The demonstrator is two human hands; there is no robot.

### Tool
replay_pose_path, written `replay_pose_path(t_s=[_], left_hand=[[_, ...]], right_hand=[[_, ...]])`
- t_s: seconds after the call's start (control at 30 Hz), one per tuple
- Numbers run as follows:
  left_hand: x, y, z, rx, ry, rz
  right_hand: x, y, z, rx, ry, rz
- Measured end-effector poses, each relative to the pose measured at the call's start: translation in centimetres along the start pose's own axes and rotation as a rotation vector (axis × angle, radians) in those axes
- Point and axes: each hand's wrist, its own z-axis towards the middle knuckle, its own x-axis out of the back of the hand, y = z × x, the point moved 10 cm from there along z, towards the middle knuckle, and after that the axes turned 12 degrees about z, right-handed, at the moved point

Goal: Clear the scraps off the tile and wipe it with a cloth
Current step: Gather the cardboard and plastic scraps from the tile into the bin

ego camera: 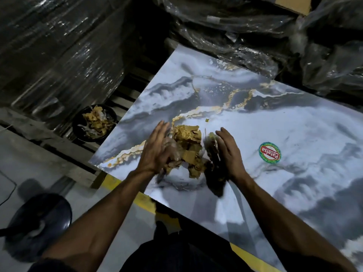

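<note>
Forearms: both reach from the bottom of the view toward the scraps, the person's dark lap below them.
Left hand (157, 148): fingers (162, 127) straight and pressed together, palm turned toward the scraps, touching their left side; some clear wrapping seems caught against the palm.
Right hand (228, 152): fingers (224, 134) loosely extended, slightly parted, palm facing the left hand; a dark crumpled cloth (215, 173) lies under or against it, but whether it is gripped I cannot tell.
Scraps (188, 150): heap of torn brown cardboard between the palms, long axis running away from the person; both hands about equally near.
Stray bit (206, 120): just beyond the scraps, outside the cupped hands.
Tile (275, 124): large marbled slab beneath the scraps; its left edge is near the left hand, its near edge just below the wrists.
Sticker (269, 153): right of the scraps, apart.
Bin (95, 122): black, holding similar scraps, left of the scraps past the tile's edge.
Open room: bare tile far and right; leftward path to the bin looks clear.
</note>
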Motion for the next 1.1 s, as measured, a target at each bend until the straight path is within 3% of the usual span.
replay_pose_path(t_s=[0.13, 0.27, 0.4, 0.6, 0.7, 0.87, 1.1], left_hand=[[-0.9, 1.7, 2.8, -0.069, -0.123, 0.043], [-3.3, 3.2, 4.4, -0.150, -0.233, 0.051], [-4.9, 3.9, 4.6, -0.140, -0.237, 0.054], [-5.8, 2.9, 5.2, 0.058, -0.126, -0.140], [-6.6, 2.4, 5.3, 0.166, -0.080, -0.287], [-7.9, 1.8, 5.2, 0.343, -0.035, -0.634], [-7.3, 3.2, 5.3, 0.465, 0.039, -0.918]], right_hand=[[1.6, 2.0, -4.4, -0.098, 0.245, -0.004], [0.3, 1.4, -5.2, -0.074, 0.368, -0.074], [-1.8, 0.5, -2.6, -0.057, 0.316, -0.077], [-4.5, -0.3, 1.0, -0.035, 0.162, -0.120], [-5.8, -0.4, 1.9, -0.072, 0.119, 0.039], [-5.8, -0.8, 2.3, -0.150, 0.268, 0.306], [-5.0, -0.1, 3.0, -0.243, 0.416, 0.666]])
